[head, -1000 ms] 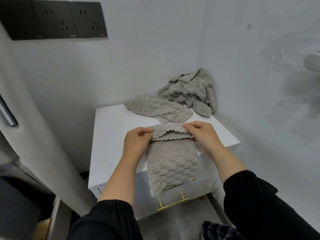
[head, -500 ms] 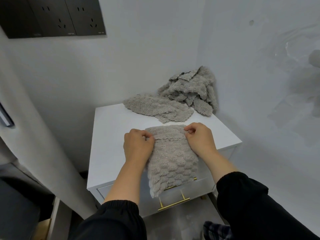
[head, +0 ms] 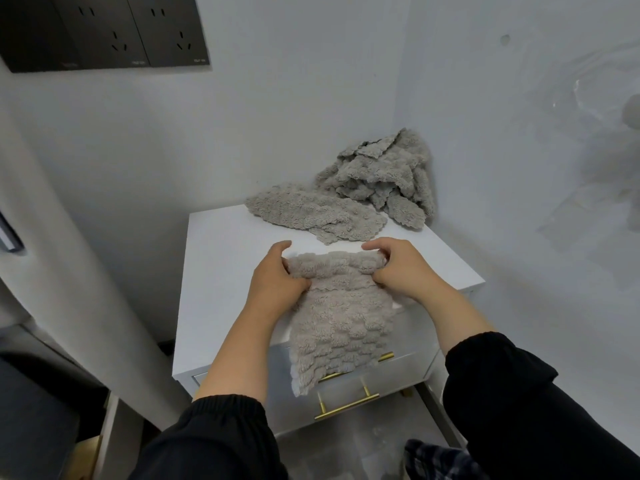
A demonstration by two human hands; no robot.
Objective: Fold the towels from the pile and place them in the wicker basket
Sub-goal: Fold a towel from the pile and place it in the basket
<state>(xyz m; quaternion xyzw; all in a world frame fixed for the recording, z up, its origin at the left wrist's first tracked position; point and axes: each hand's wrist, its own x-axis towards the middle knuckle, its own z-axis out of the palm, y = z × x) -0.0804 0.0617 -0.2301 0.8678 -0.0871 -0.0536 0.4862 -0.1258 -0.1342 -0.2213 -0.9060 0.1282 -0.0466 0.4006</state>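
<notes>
A grey fluffy towel (head: 341, 320) lies over the front edge of the white nightstand (head: 221, 271), its lower part hanging in front of the drawers. My left hand (head: 277, 282) pinches its folded top at the left side. My right hand (head: 398, 268) pinches the same fold at the right. Behind them, another towel (head: 311, 213) lies spread flat. A crumpled pile of grey towels (head: 384, 178) sits in the back right corner against the wall. No wicker basket is in view.
The nightstand stands in a corner between two white walls. Its drawers have gold handles (head: 346, 405). Dark wall sockets (head: 104, 29) hang at the upper left. A white post (head: 69, 237) runs down on the left.
The towel's top edge, held lifted a second ago, has been brought forward and laid down on the nightstand. Both hands now sit lower and farther back, holding the fold.
</notes>
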